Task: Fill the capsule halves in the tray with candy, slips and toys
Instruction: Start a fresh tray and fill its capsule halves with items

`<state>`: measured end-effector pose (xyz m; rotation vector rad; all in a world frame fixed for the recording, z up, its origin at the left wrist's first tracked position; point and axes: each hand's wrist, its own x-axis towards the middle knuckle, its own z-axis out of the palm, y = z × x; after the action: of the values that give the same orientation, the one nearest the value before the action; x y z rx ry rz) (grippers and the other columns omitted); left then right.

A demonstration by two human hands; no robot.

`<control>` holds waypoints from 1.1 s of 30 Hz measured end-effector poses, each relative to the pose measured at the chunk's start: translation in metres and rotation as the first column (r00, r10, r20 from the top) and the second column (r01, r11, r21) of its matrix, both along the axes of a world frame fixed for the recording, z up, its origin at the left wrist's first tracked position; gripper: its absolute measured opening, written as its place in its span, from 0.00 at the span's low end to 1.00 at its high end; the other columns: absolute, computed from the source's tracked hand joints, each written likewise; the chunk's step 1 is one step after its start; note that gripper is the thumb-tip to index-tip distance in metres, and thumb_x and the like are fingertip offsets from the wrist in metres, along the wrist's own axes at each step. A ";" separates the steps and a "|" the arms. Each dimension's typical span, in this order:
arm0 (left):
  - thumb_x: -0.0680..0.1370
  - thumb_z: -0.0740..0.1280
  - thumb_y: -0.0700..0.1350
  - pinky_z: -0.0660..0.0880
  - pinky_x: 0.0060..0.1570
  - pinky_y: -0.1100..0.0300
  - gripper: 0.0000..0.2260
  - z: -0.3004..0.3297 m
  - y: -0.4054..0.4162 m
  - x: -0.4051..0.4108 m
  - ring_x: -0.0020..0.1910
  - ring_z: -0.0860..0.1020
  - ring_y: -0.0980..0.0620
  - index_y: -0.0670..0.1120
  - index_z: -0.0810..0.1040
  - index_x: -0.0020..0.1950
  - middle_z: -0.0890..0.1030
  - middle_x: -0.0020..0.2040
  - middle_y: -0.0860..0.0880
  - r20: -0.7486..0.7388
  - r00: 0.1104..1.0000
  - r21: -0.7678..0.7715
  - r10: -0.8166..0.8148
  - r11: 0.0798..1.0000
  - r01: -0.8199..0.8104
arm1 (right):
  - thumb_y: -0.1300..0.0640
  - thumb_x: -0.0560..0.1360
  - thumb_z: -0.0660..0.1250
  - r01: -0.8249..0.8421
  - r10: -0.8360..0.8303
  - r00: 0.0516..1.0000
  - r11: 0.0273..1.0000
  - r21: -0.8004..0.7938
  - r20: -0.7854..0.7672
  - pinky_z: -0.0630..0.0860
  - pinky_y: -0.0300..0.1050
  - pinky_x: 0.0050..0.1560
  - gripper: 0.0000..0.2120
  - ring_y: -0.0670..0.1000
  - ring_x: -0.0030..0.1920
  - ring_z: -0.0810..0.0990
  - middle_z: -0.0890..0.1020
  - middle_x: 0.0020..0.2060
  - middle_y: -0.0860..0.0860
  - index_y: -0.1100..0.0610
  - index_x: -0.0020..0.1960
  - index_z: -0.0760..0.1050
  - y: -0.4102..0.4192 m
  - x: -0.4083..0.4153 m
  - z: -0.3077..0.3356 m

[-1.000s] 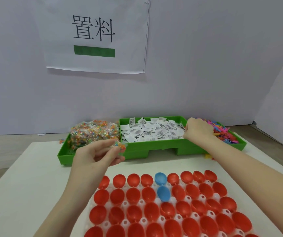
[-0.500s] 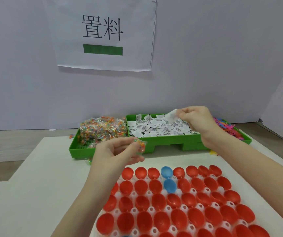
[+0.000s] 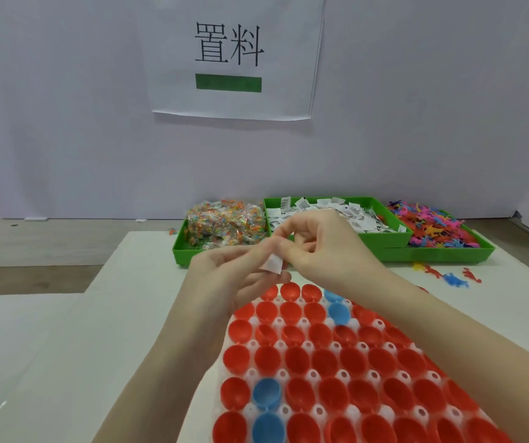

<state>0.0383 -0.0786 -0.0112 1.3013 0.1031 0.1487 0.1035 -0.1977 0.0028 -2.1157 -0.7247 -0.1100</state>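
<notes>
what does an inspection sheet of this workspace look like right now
surface: white table, bare at left.
job's things: white tray of red and blue capsule halves, those in view empty; green bins hold candy, paper slips, toys.
clutter: loose toys on the table by the bins.
hands: left hand and right hand meet above the tray, both pinching a white slip.
cables: nothing seen.
surroundings: white wall with a printed sign.
</notes>
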 end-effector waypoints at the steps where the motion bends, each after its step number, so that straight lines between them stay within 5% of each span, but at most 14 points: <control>1: 0.70 0.69 0.43 0.77 0.34 0.69 0.05 -0.002 0.001 -0.003 0.38 0.84 0.50 0.43 0.82 0.43 0.85 0.38 0.45 0.029 0.999 0.066 0.025 0.997 -0.027 | 0.56 0.74 0.67 -0.018 0.019 1.000 0.999 0.029 -0.021 0.64 0.32 0.29 0.09 0.42 0.21 0.63 0.65 0.17 0.45 0.52 0.34 0.76 0.002 -0.002 -0.001; 4: 0.73 0.69 0.37 0.78 0.35 0.69 0.04 -0.005 0.005 -0.005 0.36 0.83 0.52 0.46 0.81 0.41 0.85 0.37 0.47 0.081 0.990 0.129 0.119 0.983 -0.128 | 0.52 0.78 0.58 -0.051 0.133 0.942 0.965 0.259 -0.308 0.65 0.34 0.29 0.16 0.40 0.26 0.65 0.70 0.26 0.51 0.63 0.47 0.79 0.004 -0.004 0.001; 7: 0.73 0.68 0.34 0.78 0.35 0.68 0.08 -0.002 0.009 -0.005 0.33 0.83 0.52 0.46 0.80 0.40 0.84 0.35 0.47 0.103 0.984 0.141 0.148 0.977 -0.162 | 0.57 0.79 0.53 0.011 0.326 0.780 0.846 0.533 -0.534 0.61 0.35 0.26 0.16 0.42 0.27 0.63 0.69 0.28 0.46 0.61 0.49 0.78 0.000 -0.004 0.009; 15: 0.73 0.68 0.34 0.78 0.36 0.67 0.06 -0.001 0.009 -0.004 0.34 0.83 0.52 0.42 0.82 0.47 0.85 0.38 0.45 0.142 0.986 0.111 0.088 0.988 -0.104 | 0.70 0.72 0.65 -0.087 0.210 0.948 0.893 0.441 -0.237 0.75 0.30 0.39 0.14 0.40 0.34 0.80 0.84 0.37 0.46 0.57 0.54 0.78 -0.008 -0.010 0.012; 19: 0.72 0.69 0.36 0.78 0.35 0.68 0.06 -0.001 0.010 -0.003 0.34 0.83 0.52 0.40 0.82 0.48 0.85 0.37 0.47 0.146 0.984 0.108 0.101 0.987 -0.117 | 0.73 0.71 0.66 -0.123 0.118 0.992 0.977 0.172 0.039 0.76 0.30 0.45 0.22 0.39 0.38 0.80 0.79 0.40 0.45 0.46 0.51 0.75 -0.005 -0.015 0.020; 25: 0.72 0.69 0.37 0.77 0.36 0.69 0.05 0.003 0.019 -0.006 0.35 0.83 0.53 0.45 0.82 0.45 0.85 0.37 0.48 0.190 0.981 0.136 0.026 0.989 -0.053 | 0.73 0.66 0.71 -0.193 0.188 0.981 0.962 0.191 0.047 0.78 0.33 0.44 0.28 0.43 0.40 0.83 0.85 0.36 0.46 0.45 0.54 0.70 -0.005 -0.019 0.031; 29: 0.73 0.67 0.40 0.78 0.41 0.67 0.08 0.005 0.025 -0.008 0.40 0.84 0.52 0.42 0.82 0.51 0.85 0.41 0.46 0.201 0.978 0.202 -0.049 0.979 0.008 | 0.70 0.66 0.72 -0.158 0.156 0.987 0.954 0.253 0.029 0.77 0.31 0.44 0.25 0.42 0.40 0.83 0.84 0.38 0.43 0.46 0.53 0.72 -0.002 -0.020 0.030; 33: 0.75 0.65 0.36 0.78 0.39 0.69 0.07 0.005 0.027 -0.008 0.39 0.84 0.52 0.44 0.82 0.45 0.85 0.38 0.48 0.183 0.982 0.154 -0.054 0.988 0.026 | 0.70 0.67 0.71 -0.132 0.136 0.991 0.951 0.280 0.005 0.77 0.31 0.43 0.21 0.40 0.36 0.80 0.83 0.42 0.44 0.49 0.52 0.75 0.004 -0.021 0.029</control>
<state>0.0300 -0.0517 -0.0061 1.4327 -0.0964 0.2475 0.0822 -0.1938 0.0317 -1.7912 -0.7933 -0.1159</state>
